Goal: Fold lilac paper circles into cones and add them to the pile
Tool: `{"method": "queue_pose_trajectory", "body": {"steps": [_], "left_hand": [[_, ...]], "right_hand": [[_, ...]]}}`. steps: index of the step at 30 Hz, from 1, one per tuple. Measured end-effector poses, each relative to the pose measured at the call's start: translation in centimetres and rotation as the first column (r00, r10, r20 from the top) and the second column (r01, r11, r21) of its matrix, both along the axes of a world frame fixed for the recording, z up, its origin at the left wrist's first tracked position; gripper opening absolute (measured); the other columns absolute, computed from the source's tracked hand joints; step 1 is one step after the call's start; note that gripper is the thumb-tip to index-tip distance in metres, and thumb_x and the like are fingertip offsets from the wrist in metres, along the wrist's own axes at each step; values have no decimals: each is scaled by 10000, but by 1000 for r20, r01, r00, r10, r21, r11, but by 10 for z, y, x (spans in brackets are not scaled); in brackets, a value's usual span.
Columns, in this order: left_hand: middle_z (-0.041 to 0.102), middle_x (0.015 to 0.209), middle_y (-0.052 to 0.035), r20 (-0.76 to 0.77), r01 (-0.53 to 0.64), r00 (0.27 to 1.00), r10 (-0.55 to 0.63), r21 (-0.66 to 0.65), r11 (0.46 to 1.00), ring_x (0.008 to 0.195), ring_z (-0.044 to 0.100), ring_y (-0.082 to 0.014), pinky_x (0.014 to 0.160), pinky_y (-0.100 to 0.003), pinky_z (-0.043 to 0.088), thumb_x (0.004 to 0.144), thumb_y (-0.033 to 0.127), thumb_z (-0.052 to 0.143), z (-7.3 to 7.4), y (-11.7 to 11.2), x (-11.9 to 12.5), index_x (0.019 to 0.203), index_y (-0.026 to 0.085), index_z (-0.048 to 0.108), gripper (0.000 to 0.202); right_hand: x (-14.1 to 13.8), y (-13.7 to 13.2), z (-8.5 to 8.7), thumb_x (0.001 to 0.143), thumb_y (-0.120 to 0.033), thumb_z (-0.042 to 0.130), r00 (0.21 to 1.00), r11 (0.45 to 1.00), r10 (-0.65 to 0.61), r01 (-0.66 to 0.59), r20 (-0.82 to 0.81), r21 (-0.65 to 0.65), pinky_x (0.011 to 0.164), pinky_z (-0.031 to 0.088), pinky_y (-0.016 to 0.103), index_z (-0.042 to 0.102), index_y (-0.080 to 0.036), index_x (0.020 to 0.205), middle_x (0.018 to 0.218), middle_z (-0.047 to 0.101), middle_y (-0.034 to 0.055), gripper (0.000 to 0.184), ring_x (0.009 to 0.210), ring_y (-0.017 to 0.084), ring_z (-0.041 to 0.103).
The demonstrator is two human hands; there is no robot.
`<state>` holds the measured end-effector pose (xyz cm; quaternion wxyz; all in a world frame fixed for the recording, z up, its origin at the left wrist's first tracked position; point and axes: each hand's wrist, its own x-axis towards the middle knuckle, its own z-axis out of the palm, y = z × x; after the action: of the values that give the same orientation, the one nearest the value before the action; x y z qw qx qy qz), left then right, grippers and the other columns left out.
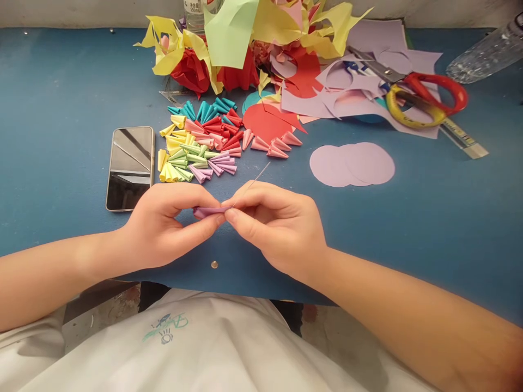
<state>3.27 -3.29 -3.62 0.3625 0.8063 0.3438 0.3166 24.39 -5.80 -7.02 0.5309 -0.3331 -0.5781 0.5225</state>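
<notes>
i can't see the inner end of the purple paper roll, since fingers of the left hand and right hand cover it. the low end of the thin stick hides there too. the right edge cuts off the clear bottle. the scissors hide part of the clear strip. the shirt drawing is too fuzzy for me.

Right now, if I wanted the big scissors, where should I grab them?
Best take the scissors by their red loop and yellow loop, probably coming from the right: the loops lie at that end, while the metal blades point left and away from you, among lilac paper scraps.
</notes>
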Motion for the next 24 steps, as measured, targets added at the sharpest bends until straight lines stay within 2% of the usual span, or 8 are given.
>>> {"method": "queue_pose_trajectory", "body": {"steps": [6, 11, 16, 21, 24], "left_hand": [[727, 748, -23, 9, 32, 999, -34, 155, 987, 638, 635, -135, 614, -261, 541, 906, 86, 734, -1, 1, -1, 874, 200, 734, 118], [769, 819, -48, 29, 54, 998, -63, 235, 970, 671, 690, -137, 628, -243, 571, 888, 33, 733, 0, 1, -1, 912, 183, 737, 152], [731, 770, -39, 17, 81, 996, -88, 239, 968, 653, 649, -132, 596, -248, 549, 908, 42, 724, 1, 0, -1, 892, 188, 700, 149], [704, 758, -26, -25, 117, 993, -114, 202, 972, 647, 648, -132, 588, -244, 540, 914, 58, 696, 6, -1, -1, 878, 201, 680, 148], [684, 741, -18, -27, 134, 991, -131, 213, 968, 634, 623, -134, 574, -247, 528, 892, 48, 681, 7, -2, -1, 853, 210, 662, 168]], "right_hand": [[2, 1, 1, 923, -99, 797, 997, 997, -39, 35, 65, 62, 636, 560, 245, 859, -251, 916, 817, 771, -9, 164, 728, 116, 667], [3, 2, 2, 887, -102, 837, 996, 995, -44, 38, 73, 90, 616, 564, 244, 835, -229, 861, 783, 769, -7, 130, 705, 118, 675], [7, 3, 3, 881, -82, 838, 996, 995, -1, -8, 88, 102, 608, 563, 236, 828, -231, 859, 788, 770, -5, 151, 697, 115, 687], [8, 2, 4, 899, -84, 823, 992, 980, -2, -24, 130, 197, 625, 556, 288, 801, -235, 884, 776, 754, 1, 153, 696, 140, 684], [7, 0, 4, 901, -80, 820, 992, 979, 4, -29, 127, 200, 635, 554, 312, 780, -250, 890, 781, 753, -2, 174, 695, 152, 682]]}}
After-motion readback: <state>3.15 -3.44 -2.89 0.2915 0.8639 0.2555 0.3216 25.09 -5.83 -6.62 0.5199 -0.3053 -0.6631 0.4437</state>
